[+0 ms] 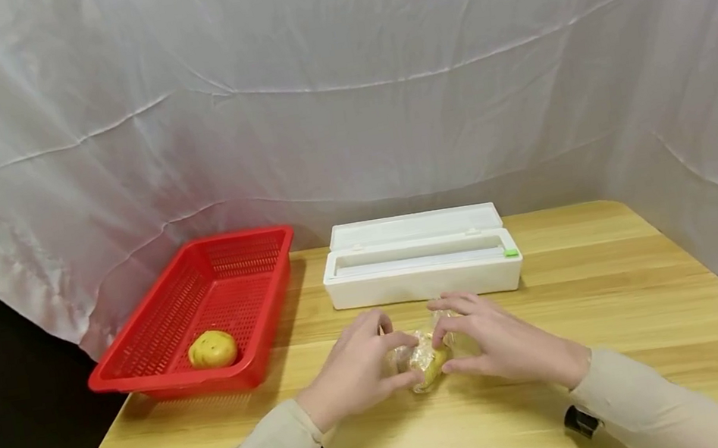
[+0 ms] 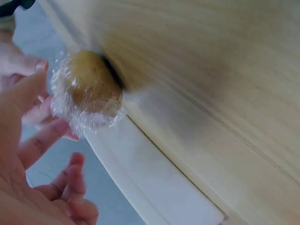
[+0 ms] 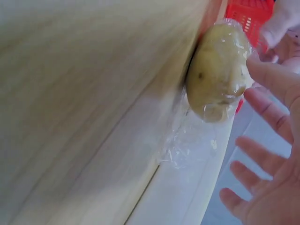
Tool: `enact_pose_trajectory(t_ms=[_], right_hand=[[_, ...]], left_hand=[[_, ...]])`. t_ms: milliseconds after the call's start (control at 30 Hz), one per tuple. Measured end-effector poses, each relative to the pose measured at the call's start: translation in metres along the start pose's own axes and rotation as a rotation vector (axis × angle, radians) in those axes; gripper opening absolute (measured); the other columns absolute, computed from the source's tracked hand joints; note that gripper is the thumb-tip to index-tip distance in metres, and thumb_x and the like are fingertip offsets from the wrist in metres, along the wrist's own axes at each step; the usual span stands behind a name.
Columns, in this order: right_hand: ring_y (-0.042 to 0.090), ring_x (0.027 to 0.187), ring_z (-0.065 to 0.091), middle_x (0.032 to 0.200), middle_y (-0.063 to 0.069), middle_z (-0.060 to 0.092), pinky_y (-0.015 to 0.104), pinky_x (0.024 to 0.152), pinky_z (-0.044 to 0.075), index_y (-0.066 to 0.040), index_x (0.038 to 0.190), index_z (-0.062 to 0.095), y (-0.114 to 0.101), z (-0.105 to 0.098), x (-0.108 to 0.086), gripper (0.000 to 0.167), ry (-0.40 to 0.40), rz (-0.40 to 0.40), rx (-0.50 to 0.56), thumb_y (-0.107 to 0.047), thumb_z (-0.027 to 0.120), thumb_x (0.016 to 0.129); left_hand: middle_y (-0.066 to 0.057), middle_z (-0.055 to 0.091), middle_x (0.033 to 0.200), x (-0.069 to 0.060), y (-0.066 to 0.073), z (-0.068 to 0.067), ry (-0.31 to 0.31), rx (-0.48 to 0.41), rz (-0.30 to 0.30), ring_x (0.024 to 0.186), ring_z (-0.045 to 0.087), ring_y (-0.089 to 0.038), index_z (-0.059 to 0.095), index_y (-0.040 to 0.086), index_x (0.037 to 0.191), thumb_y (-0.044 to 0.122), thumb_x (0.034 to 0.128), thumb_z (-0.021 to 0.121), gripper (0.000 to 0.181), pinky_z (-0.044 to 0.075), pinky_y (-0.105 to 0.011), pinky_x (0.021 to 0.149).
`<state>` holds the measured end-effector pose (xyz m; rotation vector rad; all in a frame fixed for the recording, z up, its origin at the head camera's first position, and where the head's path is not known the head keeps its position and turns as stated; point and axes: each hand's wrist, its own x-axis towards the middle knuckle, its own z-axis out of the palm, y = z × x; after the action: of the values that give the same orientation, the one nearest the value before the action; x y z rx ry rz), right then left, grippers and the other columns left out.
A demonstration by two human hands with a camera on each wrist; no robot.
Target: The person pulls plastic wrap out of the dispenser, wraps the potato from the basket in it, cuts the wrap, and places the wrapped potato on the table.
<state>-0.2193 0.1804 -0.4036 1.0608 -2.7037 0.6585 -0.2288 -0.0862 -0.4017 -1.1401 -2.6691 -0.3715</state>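
A yellow potato (image 1: 430, 367) in crinkled clear cling film (image 3: 187, 145) sits on the table between both hands. My left hand (image 1: 365, 365) is at its left side, with thumb and index fingertip at the bunched film. From the right, my right hand (image 1: 495, 335) holds its thumb and index finger at the wrapped potato, the other fingers spread. Loose film sticks out beneath the right fingers. Just behind the hands stands a white cling film dispenser (image 1: 422, 284), its lid raised.
A red plastic basket (image 1: 270, 328) stands at the left of the wooden table (image 1: 615, 280), with one bare potato (image 1: 213, 349) inside. A green slider (image 1: 511, 253) sits at the dispenser's right end. Pale curtain (image 1: 388, 136) hangs behind the table.
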Motion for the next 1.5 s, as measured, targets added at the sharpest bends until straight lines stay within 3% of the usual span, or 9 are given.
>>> enact_pose_trajectory(t_ms=[100, 233, 367, 567, 667, 800, 900, 1167, 1500], right_hand=[[0.042, 0.145, 0.054, 0.148, 0.010, 0.066, 0.070, 0.118, 0.040, -0.028, 0.109, 0.071, 0.004, 0.000, 0.001, 0.020, -0.040, -0.035, 0.032, -0.032, 0.084, 0.094], [0.022, 0.122, 0.068, 0.124, -0.005, 0.073, 0.050, 0.107, 0.055, -0.024, 0.114, 0.072, 0.008, 0.000, 0.002, 0.022, -0.039, -0.085, 0.031, -0.030, 0.082, 0.096], [0.011, 0.108, 0.068, 0.112, -0.012, 0.072, 0.040, 0.097, 0.058, -0.021, 0.114, 0.074, 0.007, -0.003, 0.001, 0.021, -0.041, -0.084, 0.044, -0.028, 0.083, 0.096], [0.011, 0.107, 0.070, 0.114, -0.010, 0.073, 0.038, 0.096, 0.060, -0.020, 0.118, 0.075, 0.005, -0.004, 0.000, 0.022, -0.108, -0.063, 0.109, -0.034, 0.077, 0.100], [0.011, 0.108, 0.071, 0.116, -0.008, 0.073, 0.038, 0.094, 0.062, -0.019, 0.120, 0.075, 0.005, -0.004, -0.001, 0.022, -0.127, -0.054, 0.145, -0.031, 0.077, 0.101], [0.013, 0.109, 0.070, 0.117, -0.007, 0.071, 0.039, 0.094, 0.062, -0.018, 0.124, 0.075, 0.005, -0.002, -0.001, 0.025, -0.147, -0.045, 0.172, -0.031, 0.076, 0.102], [0.014, 0.109, 0.069, 0.120, -0.006, 0.069, 0.039, 0.094, 0.061, -0.019, 0.127, 0.074, 0.005, -0.002, -0.001, 0.028, -0.153, -0.017, 0.195, -0.035, 0.071, 0.105], [0.012, 0.107, 0.070, 0.123, -0.002, 0.068, 0.041, 0.094, 0.061, -0.019, 0.129, 0.073, 0.008, -0.003, 0.000, 0.027, -0.138, 0.026, 0.223, -0.034, 0.068, 0.107], [0.017, 0.105, 0.073, 0.123, 0.000, 0.069, 0.041, 0.094, 0.062, -0.013, 0.127, 0.072, 0.008, 0.000, 0.006, 0.030, -0.077, 0.030, 0.150, -0.021, 0.079, 0.098]], left_hand=[[0.006, 0.054, 0.096, 0.002, 0.001, 0.002, -0.003, 0.031, 0.017, 0.086, 0.047, -0.009, 0.080, 0.024, 0.123, 0.049, 0.0864, 0.089, 0.046, 0.040, -0.020, 0.070], [0.006, 0.055, 0.094, 0.004, -0.002, 0.004, -0.008, 0.022, 0.018, 0.079, 0.047, -0.006, 0.078, 0.024, 0.126, 0.030, 0.0867, 0.092, 0.042, 0.040, -0.016, 0.061], [0.001, 0.060, 0.097, 0.005, -0.003, 0.007, 0.015, 0.012, 0.035, 0.074, 0.050, -0.006, 0.075, 0.021, 0.132, 0.011, 0.0879, 0.088, 0.047, 0.044, -0.015, 0.060], [-0.003, 0.066, 0.099, 0.002, 0.005, 0.009, 0.048, -0.071, 0.084, 0.076, 0.057, -0.007, 0.070, 0.011, 0.125, 0.002, 0.0915, 0.078, 0.036, 0.051, -0.014, 0.066], [-0.004, 0.069, 0.105, 0.000, 0.008, 0.007, 0.042, -0.108, 0.073, 0.087, 0.067, -0.013, 0.070, 0.009, 0.116, 0.004, 0.0918, 0.079, 0.027, 0.058, -0.018, 0.076], [-0.008, 0.072, 0.121, -0.001, 0.006, 0.006, 0.018, -0.152, 0.043, 0.106, 0.074, -0.022, 0.072, 0.006, 0.120, 0.005, 0.0927, 0.081, 0.028, 0.062, -0.024, 0.090], [-0.010, 0.071, 0.124, -0.002, 0.003, 0.007, 0.002, -0.198, 0.024, 0.105, 0.075, -0.025, 0.071, 0.006, 0.124, 0.003, 0.0927, 0.081, 0.033, 0.062, -0.023, 0.088], [-0.011, 0.067, 0.108, 0.000, -0.003, 0.011, -0.021, -0.389, -0.006, 0.093, 0.080, -0.024, 0.068, 0.004, 0.116, -0.010, 0.0896, 0.078, 0.032, 0.058, -0.011, 0.078], [-0.011, 0.069, 0.114, 0.011, -0.006, 0.015, 0.010, -0.366, -0.052, 0.106, 0.075, -0.026, 0.070, 0.005, 0.114, -0.008, 0.0899, 0.078, 0.029, 0.060, -0.015, 0.086]])
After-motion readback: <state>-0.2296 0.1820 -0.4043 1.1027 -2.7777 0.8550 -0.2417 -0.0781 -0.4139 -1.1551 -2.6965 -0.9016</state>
